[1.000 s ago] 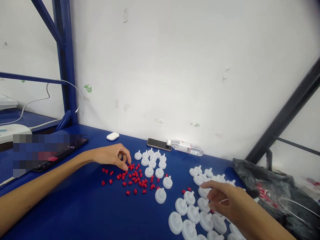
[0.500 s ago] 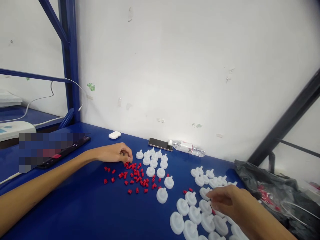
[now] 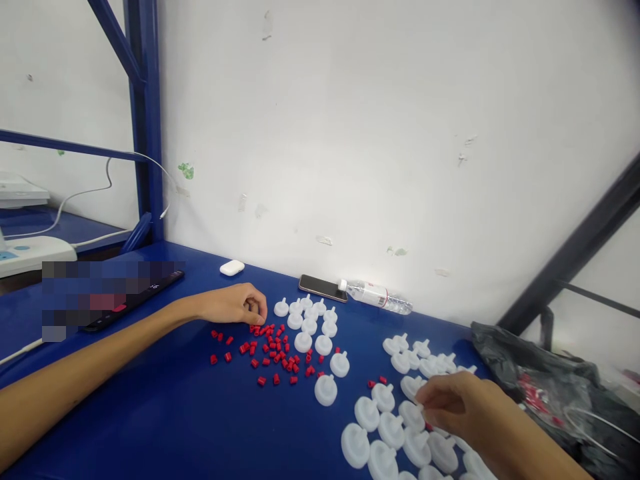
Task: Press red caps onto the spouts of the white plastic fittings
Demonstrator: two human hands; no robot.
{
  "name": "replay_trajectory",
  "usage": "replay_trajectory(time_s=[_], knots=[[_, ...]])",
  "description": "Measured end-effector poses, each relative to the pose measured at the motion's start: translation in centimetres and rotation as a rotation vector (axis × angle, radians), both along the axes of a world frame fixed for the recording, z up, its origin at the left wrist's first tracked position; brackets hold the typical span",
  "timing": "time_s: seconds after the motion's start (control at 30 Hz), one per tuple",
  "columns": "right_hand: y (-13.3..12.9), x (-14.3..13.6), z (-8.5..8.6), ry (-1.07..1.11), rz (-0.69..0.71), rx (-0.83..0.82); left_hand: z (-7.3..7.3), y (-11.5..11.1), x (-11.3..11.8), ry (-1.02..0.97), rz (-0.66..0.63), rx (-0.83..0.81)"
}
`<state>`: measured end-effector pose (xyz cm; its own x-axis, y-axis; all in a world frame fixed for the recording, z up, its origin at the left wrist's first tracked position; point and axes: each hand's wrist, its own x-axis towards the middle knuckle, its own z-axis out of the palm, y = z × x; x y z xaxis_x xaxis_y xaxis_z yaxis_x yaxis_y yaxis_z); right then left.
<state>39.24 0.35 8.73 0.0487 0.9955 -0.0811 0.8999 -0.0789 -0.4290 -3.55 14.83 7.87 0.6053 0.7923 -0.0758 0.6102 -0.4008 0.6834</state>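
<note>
At the far edge of a scatter of small red tubular caps point(image 3: 273, 355), my left hand point(image 3: 237, 305) rests with its fingers curled and the fingertips down by the caps. Whether a cap is between them is hidden. My right hand point(image 3: 463, 403) is over the right-hand group of white round pieces with stems point(image 3: 391, 430). Its thumb and index finger are closed around the stem of one white piece point(image 3: 412, 416), which sits among the others on the table. Another cluster of white stemmed pieces point(image 3: 309, 327) stands just right of my left hand.
On the blue table point(image 3: 200, 420) lie a phone point(image 3: 323, 288), a plastic bottle point(image 3: 377, 297) and a white case point(image 3: 232, 268) near the wall. A dark device point(image 3: 135, 303) lies at left. A black plastic bag point(image 3: 505, 353) with red pieces is at right.
The whole view has shifted very slightly. Both hands keep nearly the same place over the pieces, and the fingers of my right hand have barely moved.
</note>
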Motion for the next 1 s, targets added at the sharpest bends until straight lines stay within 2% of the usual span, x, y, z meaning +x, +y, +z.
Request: replay_trajectory(time_s=[0.27,0.43,0.57,0.77,1.0], knots=[[-0.2,-0.4,0.3,0.009,0.023,-0.002,0.1,-0.2,0.2,0.005,0.028,0.014],[-0.2,-1.0,1.3,-0.117,0.060,0.045,0.0,-0.2,0.3,-0.002,0.045,0.036],[-0.2,-1.2,2.2,-0.173,0.052,0.022,0.0,-0.3,0.4,-0.001,0.064,0.082],[-0.5,-1.6,3.0,-0.140,0.003,0.195,0.3,-0.5,0.4,-0.026,0.078,0.124],[-1.3,-2.8,3.8,-0.035,0.146,0.292,-0.1,-0.2,0.5,-0.074,0.092,0.113]])
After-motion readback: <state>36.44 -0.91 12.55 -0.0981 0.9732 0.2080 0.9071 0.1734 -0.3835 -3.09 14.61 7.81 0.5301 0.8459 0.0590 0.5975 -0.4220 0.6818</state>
